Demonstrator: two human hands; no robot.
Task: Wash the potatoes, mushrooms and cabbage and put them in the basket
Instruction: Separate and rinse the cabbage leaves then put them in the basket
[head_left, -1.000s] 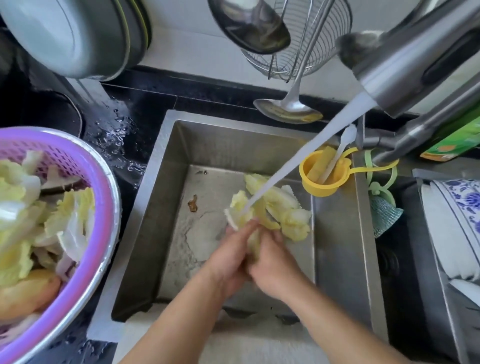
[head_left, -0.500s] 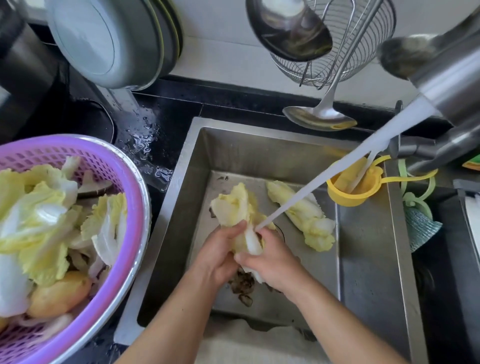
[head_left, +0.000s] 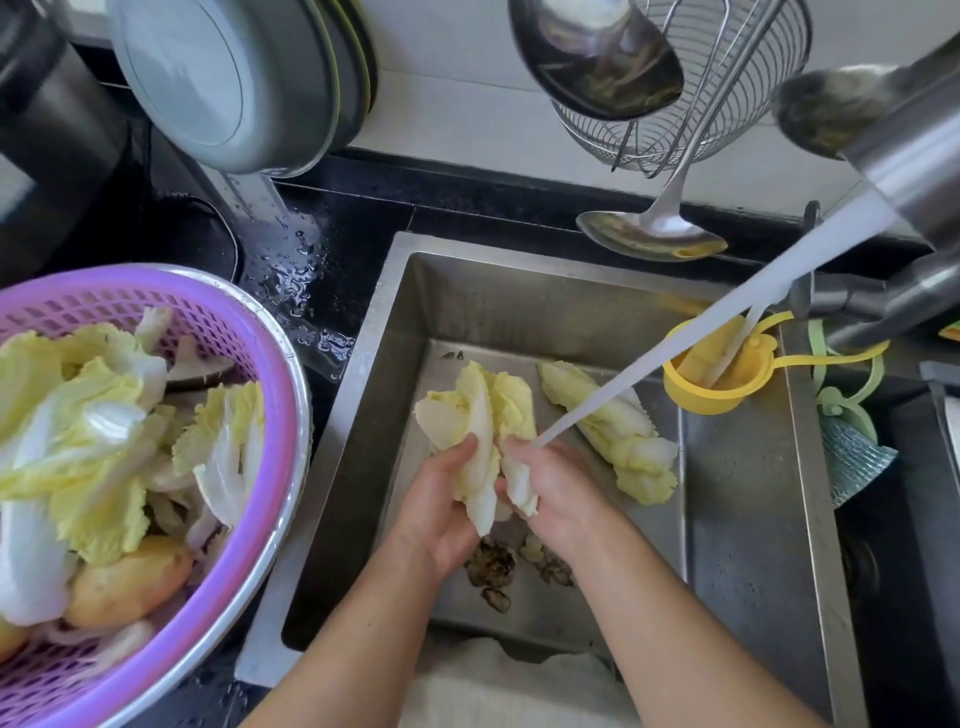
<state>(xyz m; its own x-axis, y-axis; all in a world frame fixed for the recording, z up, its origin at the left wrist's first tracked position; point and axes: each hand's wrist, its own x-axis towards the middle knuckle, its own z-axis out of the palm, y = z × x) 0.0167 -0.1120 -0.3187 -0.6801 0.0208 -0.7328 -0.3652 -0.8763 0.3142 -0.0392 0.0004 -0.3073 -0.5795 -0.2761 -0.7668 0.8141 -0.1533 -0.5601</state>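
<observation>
Over the steel sink, my left hand and my right hand both grip pale yellow cabbage leaves, held upright under the running water stream. Another cabbage piece lies on the sink floor to the right. Dark mushrooms lie on the sink floor below my hands. The purple basket at the left holds washed cabbage leaves and a potato.
The faucet juts in from the upper right. A yellow strainer cup hangs on the sink's right rim. A ladle, a wire skimmer and metal pans hang on the back wall. The black counter is wet.
My hands have lifted the cabbage leaves up off the sink floor into the stream. The view has shifted left, showing more of the basket and the mushrooms below my hands.
</observation>
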